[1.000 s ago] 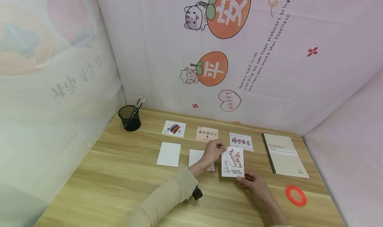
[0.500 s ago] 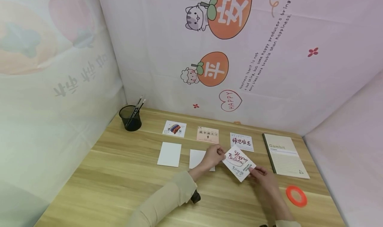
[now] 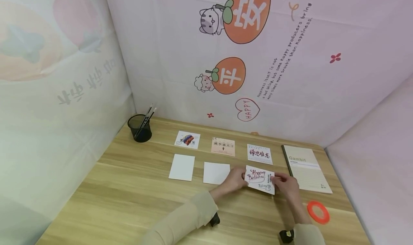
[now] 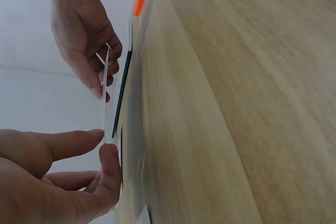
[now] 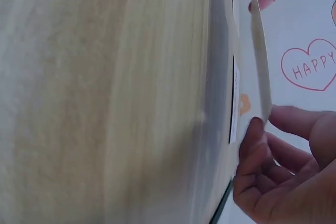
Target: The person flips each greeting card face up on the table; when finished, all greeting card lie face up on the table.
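Note:
A white card point(image 3: 259, 179) with red "Happy Birthday" lettering is held above the table between both hands, its text running sideways across. My left hand point(image 3: 235, 180) pinches its left edge between thumb and fingers. At the opposite edge, my right hand point(image 3: 286, 185) pinches it with the thumb on the printed face. Edge-on in the left wrist view, the card point(image 4: 106, 98) is a thin strip apart from the wood. Just behind it lies a card with red Chinese characters point(image 3: 259, 154). A blank white card point(image 3: 215, 173) lies beside my left hand, partly hidden by it.
Further left lies another blank card point(image 3: 182, 167). Behind are a colourful card point(image 3: 187, 140) and a peach card point(image 3: 223, 146). A black mesh pen holder point(image 3: 140, 128) stands back left. A notebook point(image 3: 306, 169) and an orange-red ring point(image 3: 318, 212) lie on the right.
The birthday card has turned counterclockwise from upright to sideways and come slightly right. My right hand has shifted from its bottom edge up to the right edge; my left hand has moved slightly down.

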`<state>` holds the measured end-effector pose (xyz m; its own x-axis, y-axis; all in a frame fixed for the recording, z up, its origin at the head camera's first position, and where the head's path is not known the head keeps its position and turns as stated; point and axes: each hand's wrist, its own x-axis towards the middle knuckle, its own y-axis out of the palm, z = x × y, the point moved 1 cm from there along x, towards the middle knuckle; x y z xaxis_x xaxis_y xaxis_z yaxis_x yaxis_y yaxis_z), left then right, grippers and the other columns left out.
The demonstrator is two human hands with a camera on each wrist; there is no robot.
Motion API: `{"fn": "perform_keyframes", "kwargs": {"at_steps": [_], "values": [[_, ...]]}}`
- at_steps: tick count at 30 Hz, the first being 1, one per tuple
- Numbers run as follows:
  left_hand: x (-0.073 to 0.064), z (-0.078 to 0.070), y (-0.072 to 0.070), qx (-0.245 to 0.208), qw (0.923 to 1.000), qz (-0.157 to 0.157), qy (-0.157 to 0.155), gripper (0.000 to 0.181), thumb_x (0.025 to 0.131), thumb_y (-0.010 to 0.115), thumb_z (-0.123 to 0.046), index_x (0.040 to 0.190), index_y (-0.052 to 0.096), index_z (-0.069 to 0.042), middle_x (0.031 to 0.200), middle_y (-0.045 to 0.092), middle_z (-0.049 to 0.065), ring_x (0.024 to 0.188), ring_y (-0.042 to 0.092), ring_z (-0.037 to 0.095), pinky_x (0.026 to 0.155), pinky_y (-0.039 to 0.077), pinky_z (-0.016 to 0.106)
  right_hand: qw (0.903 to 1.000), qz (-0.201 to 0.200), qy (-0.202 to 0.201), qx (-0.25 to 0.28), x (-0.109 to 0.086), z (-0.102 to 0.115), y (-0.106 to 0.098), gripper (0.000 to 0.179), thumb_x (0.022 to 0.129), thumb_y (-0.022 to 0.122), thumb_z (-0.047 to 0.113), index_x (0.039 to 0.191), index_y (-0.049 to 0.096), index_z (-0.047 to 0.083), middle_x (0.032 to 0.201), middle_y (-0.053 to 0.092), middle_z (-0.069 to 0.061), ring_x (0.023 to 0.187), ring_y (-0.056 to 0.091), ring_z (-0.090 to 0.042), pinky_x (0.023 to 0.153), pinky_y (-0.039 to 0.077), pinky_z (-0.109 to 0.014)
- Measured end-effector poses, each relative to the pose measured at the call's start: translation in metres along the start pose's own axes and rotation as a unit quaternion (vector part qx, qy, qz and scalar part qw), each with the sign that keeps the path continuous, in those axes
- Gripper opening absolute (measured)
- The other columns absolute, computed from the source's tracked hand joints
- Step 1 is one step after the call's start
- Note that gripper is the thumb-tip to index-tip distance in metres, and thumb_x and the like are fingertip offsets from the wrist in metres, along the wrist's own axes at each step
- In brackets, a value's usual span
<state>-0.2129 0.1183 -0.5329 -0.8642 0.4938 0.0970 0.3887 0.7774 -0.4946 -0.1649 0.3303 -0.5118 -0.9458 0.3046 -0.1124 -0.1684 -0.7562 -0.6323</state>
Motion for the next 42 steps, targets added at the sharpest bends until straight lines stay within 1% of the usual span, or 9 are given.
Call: {"fn": "perform_keyframes", "kwargs": {"at_steps": [6, 11, 14, 18, 24, 30, 33, 38, 42], "values": [[0.002, -0.004, 0.004, 0.053, 0.9980, 0.016, -0.029, 0.019, 0.066, 0.073, 0.010, 0.068, 0.057, 0.000, 0.063, 0.045, -0.002, 0.056, 0.039, 0.008, 0.050, 0.034, 0.018, 0.9981, 0.035, -0.019, -0.047, 0.004, -0.001, 0.001, 0.044, 0.089, 0.066, 0.014, 0.121, 0.057, -0.015, 0.091, 0.067, -0.019, 0.068, 0.060, -0.015, 0.058, 0.048, -0.026], [0.004, -0.008, 0.008, 0.067, 0.9967, 0.014, -0.045, 0.023, 0.064, 0.068, 0.012, 0.063, 0.052, -0.004, 0.061, 0.044, -0.003, 0.056, 0.038, 0.009, 0.049, 0.034, 0.018, 0.9943, 0.016, -0.039, -0.098, 0.005, 0.000, 0.001, 0.040, 0.087, 0.066, 0.015, 0.114, 0.061, -0.014, 0.092, 0.065, -0.020, 0.075, 0.055, -0.022, 0.060, 0.043, -0.028], [0.006, -0.008, 0.010, 0.031, 0.9982, -0.001, -0.051, 0.018, 0.064, 0.065, 0.015, 0.067, 0.057, -0.001, 0.059, 0.044, -0.004, 0.052, 0.039, 0.008, 0.046, 0.033, 0.017, 0.9927, 0.005, -0.045, -0.112, 0.006, 0.000, 0.002, 0.037, 0.087, 0.066, 0.014, 0.111, 0.062, -0.014, 0.090, 0.064, -0.020, 0.076, 0.054, -0.025, 0.061, 0.041, -0.030], [0.006, -0.006, 0.011, -0.050, 0.9966, -0.016, -0.064, 0.017, 0.066, 0.061, 0.018, 0.077, 0.065, 0.005, 0.054, 0.045, -0.004, 0.044, 0.040, 0.006, 0.041, 0.033, 0.015, 0.9928, 0.005, -0.042, -0.112, 0.007, -0.001, 0.002, 0.038, 0.087, 0.066, 0.015, 0.112, 0.062, -0.013, 0.089, 0.064, -0.019, 0.077, 0.055, -0.026, 0.061, 0.041, -0.030], [0.005, -0.006, 0.011, -0.146, 0.9831, -0.013, -0.110, 0.016, 0.068, 0.060, 0.022, 0.079, 0.066, 0.013, 0.051, 0.051, 0.002, 0.041, 0.043, 0.008, 0.039, 0.035, 0.015, 0.9923, 0.017, -0.042, -0.115, 0.009, -0.003, 0.001, 0.041, 0.087, 0.066, 0.018, 0.114, 0.061, -0.013, 0.098, 0.065, -0.026, 0.086, 0.060, -0.032, 0.068, 0.046, -0.034], [0.009, -0.007, 0.009, -0.181, 0.9705, 0.009, -0.159, 0.020, 0.072, 0.060, 0.022, 0.089, 0.067, 0.015, 0.056, 0.058, 0.010, 0.043, 0.048, 0.011, 0.042, 0.044, 0.018, 0.9895, 0.030, -0.046, -0.134, 0.010, -0.004, 0.000, 0.041, 0.087, 0.065, 0.019, 0.113, 0.061, -0.013, 0.101, 0.065, -0.028, 0.089, 0.061, -0.035, 0.073, 0.048, -0.043], [0.011, -0.008, 0.007, -0.201, 0.9591, 0.023, -0.198, 0.024, 0.076, 0.060, 0.020, 0.097, 0.068, 0.013, 0.060, 0.060, 0.011, 0.045, 0.052, 0.012, 0.048, 0.052, 0.022, 0.9884, 0.030, -0.048, -0.141, 0.011, -0.005, 0.000, 0.039, 0.087, 0.065, 0.019, 0.112, 0.062, -0.012, 0.098, 0.065, -0.026, 0.087, 0.061, -0.034, 0.073, 0.048, -0.043], [0.014, -0.012, 0.003, -0.240, 0.9375, 0.048, -0.248, 0.007, 0.086, 0.057, 0.011, 0.086, 0.063, 0.014, 0.065, 0.059, 0.014, 0.048, 0.055, 0.016, 0.053, 0.057, 0.028, 0.9877, 0.027, -0.047, -0.146, 0.013, -0.006, 0.000, 0.039, 0.087, 0.066, 0.020, 0.111, 0.063, -0.010, 0.096, 0.066, -0.025, 0.085, 0.062, -0.033, 0.071, 0.048, -0.043], [0.017, -0.012, 0.000, -0.256, 0.9258, 0.064, -0.270, 0.014, 0.090, 0.056, 0.001, 0.083, 0.061, 0.013, 0.073, 0.058, 0.016, 0.053, 0.060, 0.021, 0.058, 0.058, 0.030, 0.9864, 0.029, -0.046, -0.155, 0.014, -0.005, 0.000, 0.041, 0.087, 0.067, 0.022, 0.111, 0.062, -0.010, 0.097, 0.065, -0.026, 0.086, 0.061, -0.036, 0.074, 0.047, -0.048]]}}
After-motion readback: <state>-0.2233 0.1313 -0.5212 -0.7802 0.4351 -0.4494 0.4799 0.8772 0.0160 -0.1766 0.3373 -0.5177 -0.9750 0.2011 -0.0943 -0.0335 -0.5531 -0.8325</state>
